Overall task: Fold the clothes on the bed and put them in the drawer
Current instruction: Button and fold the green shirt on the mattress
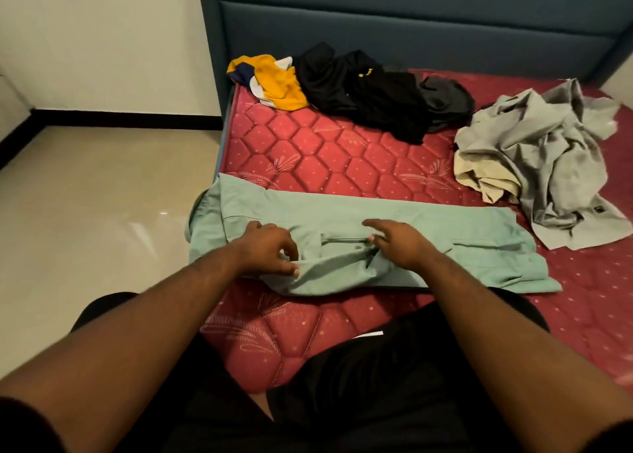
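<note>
A person's left hand point(270, 247) pinches a fold of the green shirt point(394, 243) spread on the bed's point(342, 158) near edge while the right hand point(399, 243) presses open-fingered; the light, limp cloth likely handles best taken by its edges.

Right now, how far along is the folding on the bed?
Early. No finished pile or drawer is in view. In hand: the green shirt lies flat, the left hand pinching its near fold, the right hand on it. Left: the yellow garment, black clothes and grey heap, all crumpled.
</note>
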`<action>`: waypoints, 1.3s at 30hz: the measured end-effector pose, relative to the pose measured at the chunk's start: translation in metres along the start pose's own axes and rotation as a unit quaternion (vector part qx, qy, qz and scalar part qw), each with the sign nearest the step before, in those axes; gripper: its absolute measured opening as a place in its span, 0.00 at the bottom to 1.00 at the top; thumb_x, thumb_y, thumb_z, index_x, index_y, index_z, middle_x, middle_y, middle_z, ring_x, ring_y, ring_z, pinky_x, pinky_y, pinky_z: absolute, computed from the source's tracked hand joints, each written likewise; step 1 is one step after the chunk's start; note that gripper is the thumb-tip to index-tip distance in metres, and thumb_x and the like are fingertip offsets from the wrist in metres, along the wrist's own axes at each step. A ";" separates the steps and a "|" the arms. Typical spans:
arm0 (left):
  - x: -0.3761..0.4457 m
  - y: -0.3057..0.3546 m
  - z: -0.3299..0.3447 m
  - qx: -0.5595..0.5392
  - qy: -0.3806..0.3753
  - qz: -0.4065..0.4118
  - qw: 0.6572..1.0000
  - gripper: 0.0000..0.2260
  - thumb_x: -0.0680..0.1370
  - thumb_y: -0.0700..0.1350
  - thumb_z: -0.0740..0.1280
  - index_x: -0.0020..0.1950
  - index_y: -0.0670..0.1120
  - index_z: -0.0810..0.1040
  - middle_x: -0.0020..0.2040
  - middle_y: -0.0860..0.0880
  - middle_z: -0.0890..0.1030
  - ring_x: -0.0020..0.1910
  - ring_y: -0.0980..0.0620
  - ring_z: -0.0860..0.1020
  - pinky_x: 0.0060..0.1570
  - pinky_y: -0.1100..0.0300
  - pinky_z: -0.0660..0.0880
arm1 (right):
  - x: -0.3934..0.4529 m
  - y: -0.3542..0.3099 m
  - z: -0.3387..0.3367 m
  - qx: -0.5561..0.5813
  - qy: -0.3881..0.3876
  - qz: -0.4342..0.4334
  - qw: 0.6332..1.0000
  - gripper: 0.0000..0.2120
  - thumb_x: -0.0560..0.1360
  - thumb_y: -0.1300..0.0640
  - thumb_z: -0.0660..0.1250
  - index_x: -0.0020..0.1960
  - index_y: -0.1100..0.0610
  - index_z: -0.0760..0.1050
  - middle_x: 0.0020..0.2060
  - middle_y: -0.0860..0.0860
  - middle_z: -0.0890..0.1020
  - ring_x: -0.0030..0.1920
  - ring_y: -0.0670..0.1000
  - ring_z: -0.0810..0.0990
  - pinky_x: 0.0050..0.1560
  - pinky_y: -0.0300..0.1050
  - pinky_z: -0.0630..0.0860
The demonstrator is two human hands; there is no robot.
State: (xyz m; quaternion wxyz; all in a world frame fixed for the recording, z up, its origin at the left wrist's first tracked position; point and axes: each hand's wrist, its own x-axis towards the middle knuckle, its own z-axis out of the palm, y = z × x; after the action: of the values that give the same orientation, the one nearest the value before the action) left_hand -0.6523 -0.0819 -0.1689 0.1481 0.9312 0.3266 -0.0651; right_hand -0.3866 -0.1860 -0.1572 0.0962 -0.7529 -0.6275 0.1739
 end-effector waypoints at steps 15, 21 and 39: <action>-0.004 0.002 -0.014 -0.142 0.048 0.076 0.986 0.11 0.74 0.49 0.74 0.41 0.52 0.71 0.37 0.56 0.75 0.36 0.59 0.73 0.38 0.61 0.68 | -0.011 0.025 -0.010 -0.169 -0.122 0.025 0.978 0.22 0.75 0.59 0.66 0.68 0.50 0.72 0.61 0.53 0.77 0.62 0.55 0.76 0.59 0.48 0.72; -0.008 0.002 -0.024 -0.133 -0.125 0.051 0.982 0.11 0.70 0.38 0.76 0.40 0.46 0.74 0.34 0.55 0.74 0.32 0.62 0.72 0.32 0.71 0.66 | -0.011 0.055 -0.017 -0.198 -0.156 0.065 0.966 0.09 0.72 0.56 0.68 0.52 0.50 0.76 0.55 0.51 0.78 0.55 0.54 0.76 0.52 0.46 0.74; 0.030 -0.016 -0.051 -0.175 0.240 -0.059 0.953 0.15 0.76 0.53 0.71 0.38 0.43 0.79 0.33 0.46 0.77 0.32 0.50 0.72 0.33 0.57 0.64 | -0.043 0.091 -0.135 -0.075 -0.017 0.063 0.995 0.22 0.67 0.45 0.77 0.30 0.60 0.72 0.26 0.52 0.71 0.32 0.53 0.71 0.33 0.47 0.65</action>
State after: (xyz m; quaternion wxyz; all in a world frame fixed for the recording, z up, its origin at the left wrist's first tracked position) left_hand -0.6378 -0.0365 -0.1304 0.2218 0.8579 0.4132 0.2097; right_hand -0.2587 -0.2361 -0.0599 0.0170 -0.7930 -0.5915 0.1449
